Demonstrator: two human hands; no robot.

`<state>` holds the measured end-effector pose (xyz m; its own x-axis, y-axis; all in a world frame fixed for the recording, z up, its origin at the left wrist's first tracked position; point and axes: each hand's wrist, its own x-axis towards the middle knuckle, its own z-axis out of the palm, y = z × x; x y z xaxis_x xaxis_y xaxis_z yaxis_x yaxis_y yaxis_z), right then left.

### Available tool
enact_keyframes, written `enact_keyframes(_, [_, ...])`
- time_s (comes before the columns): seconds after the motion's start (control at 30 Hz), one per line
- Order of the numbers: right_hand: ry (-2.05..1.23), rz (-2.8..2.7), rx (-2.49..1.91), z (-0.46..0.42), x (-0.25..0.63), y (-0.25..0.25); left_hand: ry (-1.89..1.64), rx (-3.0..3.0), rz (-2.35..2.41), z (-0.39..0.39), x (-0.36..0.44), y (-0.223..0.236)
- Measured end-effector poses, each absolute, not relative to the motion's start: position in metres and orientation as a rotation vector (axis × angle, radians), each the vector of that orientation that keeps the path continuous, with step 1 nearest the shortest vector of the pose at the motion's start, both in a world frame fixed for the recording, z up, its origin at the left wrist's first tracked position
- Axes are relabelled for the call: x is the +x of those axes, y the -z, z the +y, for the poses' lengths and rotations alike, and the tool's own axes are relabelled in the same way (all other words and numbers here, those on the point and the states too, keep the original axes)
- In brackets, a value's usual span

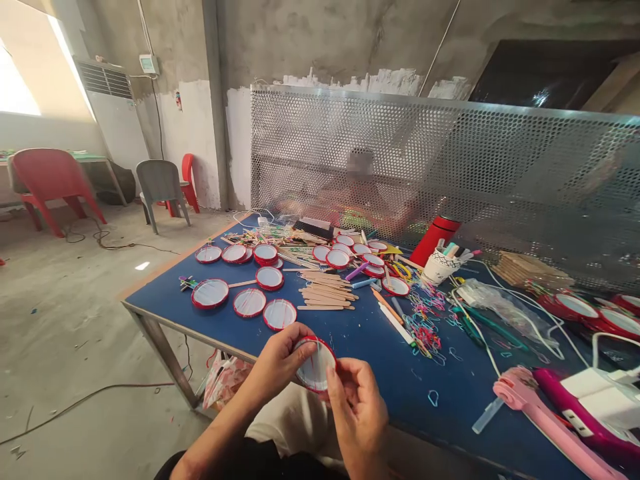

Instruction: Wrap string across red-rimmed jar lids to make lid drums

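Observation:
Between my two hands, over my lap at the table's front edge, is a small round disc [316,365] with a red rim and a whitish face crossed by thin lines. My left hand [286,357] grips its left side, thumb on the face. On the right side, my right hand [357,403] pinches the rim, thumb in front and fingers behind. Closest on the table lies a similar red-rimmed disc [280,314], with another disc [249,303] beside it. Flat wooden sticks [327,291] lie stacked just beyond.
The blue table [345,333] carries loose coloured rubber bands [427,320], markers [395,323], a white pen cup [440,267] and a red flask [434,240]. Pliers [493,327], a power strip [585,407] and a pink handle [550,420] sit right. A perforated metal panel [320,153] stands behind.

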<state>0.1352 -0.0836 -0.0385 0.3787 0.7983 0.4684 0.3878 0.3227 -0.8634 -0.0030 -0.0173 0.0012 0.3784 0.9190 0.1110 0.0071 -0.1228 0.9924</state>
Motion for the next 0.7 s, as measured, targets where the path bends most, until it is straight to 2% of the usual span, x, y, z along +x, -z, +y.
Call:
enact_keyframes(0.13, [0.092,-1.439,-1.181,-0.079,0.144,0.024,-1.008,1.562,0.923,-0.020,-0.002,0.001])
enact_keyframes(0.27, [0.209,-1.671,-1.144,-0.067,0.153,0.015,-0.961,1.724,0.995,-0.023,-0.001,0.000])
enact_keyframes(0.5, [-0.101,-1.618,-1.187,-0.059,0.159,0.019,-0.886,1.840,1.010,-0.020,-0.001,0.000])
enact_keyframes(0.7, [-0.388,-1.597,-1.235,-0.058,0.161,0.004,-0.893,1.919,1.006,-0.019,-0.003,0.000])
